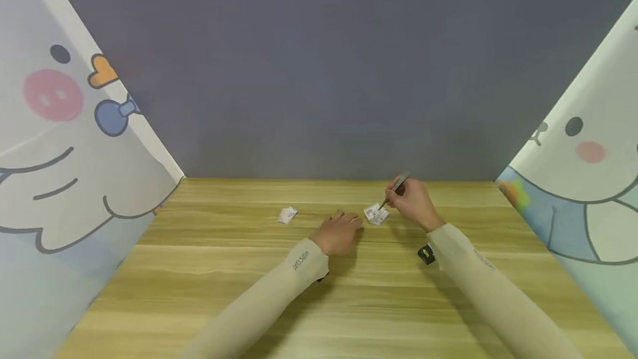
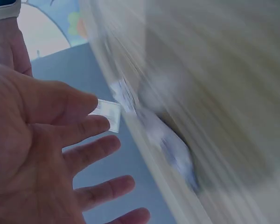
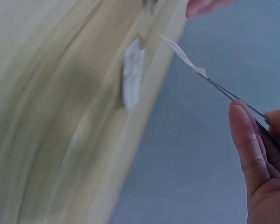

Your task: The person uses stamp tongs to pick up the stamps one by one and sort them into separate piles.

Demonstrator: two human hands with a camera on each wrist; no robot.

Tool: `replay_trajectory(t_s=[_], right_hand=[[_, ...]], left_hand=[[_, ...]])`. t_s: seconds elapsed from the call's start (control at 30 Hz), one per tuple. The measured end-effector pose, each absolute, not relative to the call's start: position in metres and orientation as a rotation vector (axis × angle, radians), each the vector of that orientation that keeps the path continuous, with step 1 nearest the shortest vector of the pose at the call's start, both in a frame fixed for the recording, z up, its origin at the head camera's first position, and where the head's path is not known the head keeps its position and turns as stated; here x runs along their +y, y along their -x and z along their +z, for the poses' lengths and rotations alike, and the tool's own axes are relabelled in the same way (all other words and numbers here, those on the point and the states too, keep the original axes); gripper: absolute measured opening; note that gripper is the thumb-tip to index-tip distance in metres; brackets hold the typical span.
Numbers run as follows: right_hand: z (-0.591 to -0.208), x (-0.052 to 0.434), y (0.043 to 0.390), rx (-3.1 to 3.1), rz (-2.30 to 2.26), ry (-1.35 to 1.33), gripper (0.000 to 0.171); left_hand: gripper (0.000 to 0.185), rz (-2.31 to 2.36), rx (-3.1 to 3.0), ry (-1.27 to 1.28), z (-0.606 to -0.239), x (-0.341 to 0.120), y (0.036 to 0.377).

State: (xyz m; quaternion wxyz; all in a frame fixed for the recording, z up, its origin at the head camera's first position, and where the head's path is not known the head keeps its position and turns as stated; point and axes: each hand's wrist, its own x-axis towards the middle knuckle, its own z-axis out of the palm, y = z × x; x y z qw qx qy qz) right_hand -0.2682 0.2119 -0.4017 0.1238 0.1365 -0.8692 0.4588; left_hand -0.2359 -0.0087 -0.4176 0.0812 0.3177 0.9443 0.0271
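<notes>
**Tweezers lifting a small packet, left hand alongside**

We see the right hand [image 1: 413, 201] gripping a pair of tweezers [image 1: 395, 188], its fingers [image 3: 246, 140] curled round the shaft in a pen-like hold. In the right wrist view the tweezers' tips pinch one corner of a small white packet [image 3: 183, 53], which extends from the tips away from the fingers. In the head view the same packet [image 1: 376, 214] sits just beyond the tips, between the two hands, low over the tabletop [image 1: 239, 270]; we cannot tell whether its far edge touches the wood.

The left hand [image 1: 340, 232] lies palm down on the tabletop, just beside the packet. The left wrist view shows its fingers [image 2: 91, 149] spread and nearly straight. A small clear piece with a pale edge [image 2: 107, 113] sits at the tips of the thumb and first finger; motion blur prevents us from telling whether they pinch it or merely touch it.

A second small white packet [image 1: 287, 214] lies flat on the tabletop, well clear of the left hand's fingers on their outer side.

Both forearms wear pale beige sleeves [image 1: 299, 276]. A grey wall [image 1: 319, 71] stands behind the tabletop, and cartoon-printed panels [image 1: 60, 143] stand on either side.
</notes>
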Motion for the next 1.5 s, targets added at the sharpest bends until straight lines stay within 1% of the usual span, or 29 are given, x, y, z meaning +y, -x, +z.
replay_trajectory(t_s=[0.17,0.27,0.5,0.67,0.83,1.0,1.17,1.3,1.5], right_hand=[[-0.414,0.217,0.281,-2.590,1.376,-0.346,0.004],[-0.420,0.217,0.286,-2.616,1.376,-0.322,0.004],[-0.424,0.221,0.289,-2.627,1.284,-0.315,0.004],[-0.425,0.225,0.288,-2.601,1.306,-0.279,0.004],[-0.424,0.230,0.287,-2.595,1.296,-0.245,0.003],[-0.420,0.231,0.282,-2.577,1.231,-0.272,0.005],[-0.416,0.224,0.277,-2.548,1.152,-0.307,0.006],[-0.415,0.216,0.274,-2.521,1.156,-0.368,0.006],[-0.415,0.200,0.266,-2.500,1.183,-0.543,0.007]], left_hand=[[0.060,-0.017,2.808,-0.877,-0.420,0.019,0.247],[0.057,-0.075,2.793,-0.856,-0.423,0.032,0.253],[0.043,-0.157,2.776,-0.859,-0.427,0.049,0.258],[0.043,-0.151,2.785,-0.863,-0.427,0.049,0.257],[0.044,-0.116,2.790,-0.864,-0.428,0.049,0.256],[0.046,-0.100,2.784,-0.852,-0.425,0.046,0.258],[0.047,-0.077,2.824,-0.834,-0.420,0.031,0.258],[0.045,0.002,2.864,-0.829,-0.417,0.015,0.253],[0.045,0.116,2.881,-0.839,-0.419,-0.011,0.242]])
